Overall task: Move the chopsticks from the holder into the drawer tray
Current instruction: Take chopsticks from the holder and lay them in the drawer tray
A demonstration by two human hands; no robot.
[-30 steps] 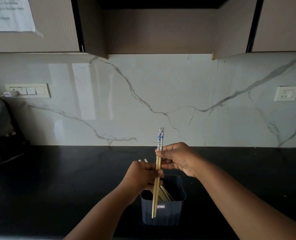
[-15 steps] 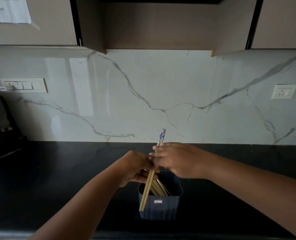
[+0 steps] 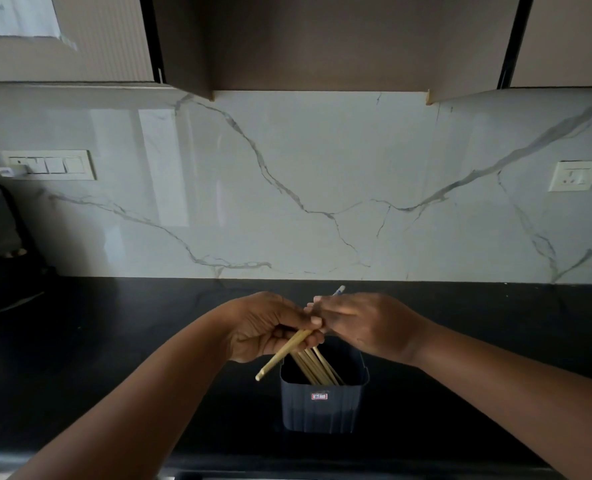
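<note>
A dark blue square holder (image 3: 324,407) stands on the black counter, with several wooden chopsticks (image 3: 317,367) leaning inside it. Just above the holder my left hand (image 3: 270,327) grips a pair of chopsticks (image 3: 284,355). The pair is tilted, wooden tips pointing down-left, and its blue-and-white end shows beyond my right hand. My right hand (image 3: 367,323) lies over the upper part of that pair with fingers fairly straight, touching my left hand. The drawer tray is not in view.
The black counter (image 3: 114,358) runs along a white marble backsplash. A dark appliance (image 3: 0,258) with a white cable stands at the far left under a switch panel (image 3: 50,165). A wall socket (image 3: 572,176) sits at the right. Cabinets hang overhead.
The held pair has tipped from upright to slanted, tips swinging left. Both hands came together above the holder, and my right hand loosened over the top end.
</note>
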